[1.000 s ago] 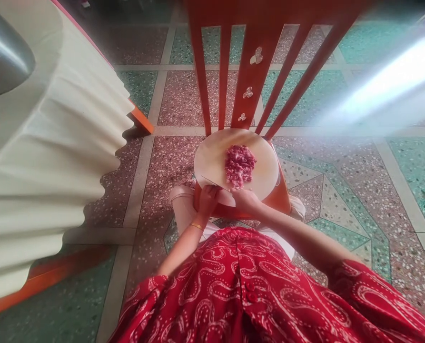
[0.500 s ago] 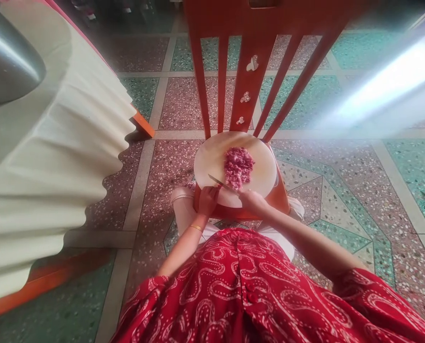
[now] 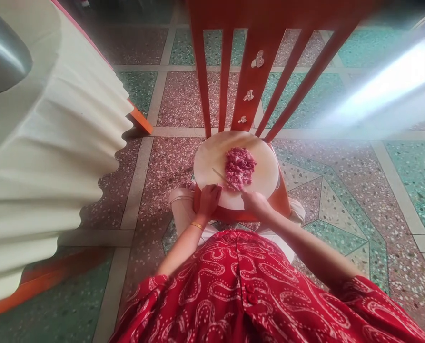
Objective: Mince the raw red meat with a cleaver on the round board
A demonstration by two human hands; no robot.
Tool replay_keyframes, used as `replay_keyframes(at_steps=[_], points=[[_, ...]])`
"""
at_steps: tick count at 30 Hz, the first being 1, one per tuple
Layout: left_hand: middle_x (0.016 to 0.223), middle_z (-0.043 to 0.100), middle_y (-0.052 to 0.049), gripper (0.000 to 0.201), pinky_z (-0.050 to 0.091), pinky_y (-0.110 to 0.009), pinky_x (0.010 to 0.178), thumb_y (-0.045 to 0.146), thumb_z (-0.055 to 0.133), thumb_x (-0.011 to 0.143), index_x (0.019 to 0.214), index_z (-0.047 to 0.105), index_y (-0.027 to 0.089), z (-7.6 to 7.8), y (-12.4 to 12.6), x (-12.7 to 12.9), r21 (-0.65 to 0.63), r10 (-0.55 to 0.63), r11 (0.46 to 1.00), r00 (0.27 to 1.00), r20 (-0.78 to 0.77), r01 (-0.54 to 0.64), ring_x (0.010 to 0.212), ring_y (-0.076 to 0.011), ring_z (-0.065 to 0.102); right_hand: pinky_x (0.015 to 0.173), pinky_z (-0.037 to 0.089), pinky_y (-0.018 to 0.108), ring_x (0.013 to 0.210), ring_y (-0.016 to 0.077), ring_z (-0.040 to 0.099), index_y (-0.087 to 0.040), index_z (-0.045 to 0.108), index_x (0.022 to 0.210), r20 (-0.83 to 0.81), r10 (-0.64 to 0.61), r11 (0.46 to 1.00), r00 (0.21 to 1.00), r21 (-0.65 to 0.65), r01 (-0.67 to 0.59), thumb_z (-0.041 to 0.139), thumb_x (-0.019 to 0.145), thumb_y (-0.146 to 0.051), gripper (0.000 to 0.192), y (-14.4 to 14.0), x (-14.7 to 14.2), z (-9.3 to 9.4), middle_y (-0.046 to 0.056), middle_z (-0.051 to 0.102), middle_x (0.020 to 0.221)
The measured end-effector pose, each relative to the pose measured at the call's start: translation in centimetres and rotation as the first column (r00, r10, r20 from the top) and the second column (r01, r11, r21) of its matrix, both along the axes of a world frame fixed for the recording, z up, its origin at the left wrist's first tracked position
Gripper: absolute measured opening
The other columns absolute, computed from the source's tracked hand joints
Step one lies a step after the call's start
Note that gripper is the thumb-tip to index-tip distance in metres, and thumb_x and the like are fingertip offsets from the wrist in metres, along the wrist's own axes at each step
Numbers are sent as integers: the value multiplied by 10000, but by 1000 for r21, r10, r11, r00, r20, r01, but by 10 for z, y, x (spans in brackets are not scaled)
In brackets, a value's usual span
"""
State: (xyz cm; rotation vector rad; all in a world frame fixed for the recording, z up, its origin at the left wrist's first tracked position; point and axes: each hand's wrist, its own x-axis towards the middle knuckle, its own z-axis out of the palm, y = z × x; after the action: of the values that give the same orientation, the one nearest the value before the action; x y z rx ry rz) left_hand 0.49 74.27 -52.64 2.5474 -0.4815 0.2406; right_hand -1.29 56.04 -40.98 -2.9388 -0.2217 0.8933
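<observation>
A round pale cutting board [image 3: 212,159] lies on the seat of an orange wooden chair [image 3: 255,71]. A heap of pink minced meat [image 3: 239,166] sits on the board, right of its middle. My right hand [image 3: 255,205] grips a knife [image 3: 225,179] by the handle; the blade points up and left, its edge at the near left side of the meat. My left hand [image 3: 208,200], with a gold bangle on the wrist, rests with curled fingers on the board's near left rim.
A table with a cream pleated cloth [image 3: 51,157] fills the left side, with a metal bowl [image 3: 1,52] on its top corner. The floor is red and green terrazzo tiles [image 3: 340,190]. My red patterned dress [image 3: 255,286] covers the lower view.
The knife has risen from lying flat near the board's front edge and moved toward the meat heap. My left hand has stayed on the board's rim.
</observation>
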Motion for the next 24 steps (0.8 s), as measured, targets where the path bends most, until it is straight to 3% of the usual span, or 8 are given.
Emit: replay_keyframes(at_steps=[6, 14, 16, 21, 24], points=[[913, 646, -76, 184, 445, -360, 777, 241, 471, 892, 950, 638, 189, -5, 0, 0, -45, -9, 999, 999, 35, 10, 857, -209, 557, 604, 451, 259, 753, 209, 648, -195, 318, 1355, -56, 60, 998, 997, -7, -60, 377, 869, -136, 493, 5, -5, -5, 108, 650, 843], [900, 650, -91, 177, 457, -382, 811, 214, 481, 880, 946, 640, 169, -9, 2, 3, 5, -100, 995, 994, 52, 100, 887, -220, 575, 664, 459, 268, 833, 210, 642, -173, 494, 1127, 21, 129, 986, 991, 100, -131, 351, 878, -110, 294, 48, 28, -10, 117, 661, 911], [910, 652, -86, 165, 458, -382, 812, 210, 493, 874, 932, 643, 173, -9, 3, 2, 2, -91, 996, 995, 51, 91, 891, -220, 574, 654, 454, 268, 820, 210, 645, -174, 486, 1150, 30, 131, 985, 991, 105, -134, 361, 869, -106, 315, 40, 26, -11, 108, 664, 892], [953, 648, -64, 168, 452, -350, 818, 218, 483, 883, 943, 638, 191, -7, 0, 2, -72, -35, 997, 998, 54, 39, 899, -196, 565, 617, 435, 257, 782, 210, 645, -194, 481, 1198, -9, 46, 998, 999, 53, -45, 403, 847, -136, 364, -8, 8, -12, 83, 668, 861], [924, 644, -66, 165, 446, -351, 804, 231, 475, 887, 914, 633, 192, -6, -1, 1, -71, 11, 997, 999, 41, -8, 881, -200, 559, 635, 439, 258, 797, 209, 642, -183, 489, 1195, -1, 43, 998, 999, 48, -43, 398, 855, -153, 353, -14, 1, -9, 91, 666, 868]])
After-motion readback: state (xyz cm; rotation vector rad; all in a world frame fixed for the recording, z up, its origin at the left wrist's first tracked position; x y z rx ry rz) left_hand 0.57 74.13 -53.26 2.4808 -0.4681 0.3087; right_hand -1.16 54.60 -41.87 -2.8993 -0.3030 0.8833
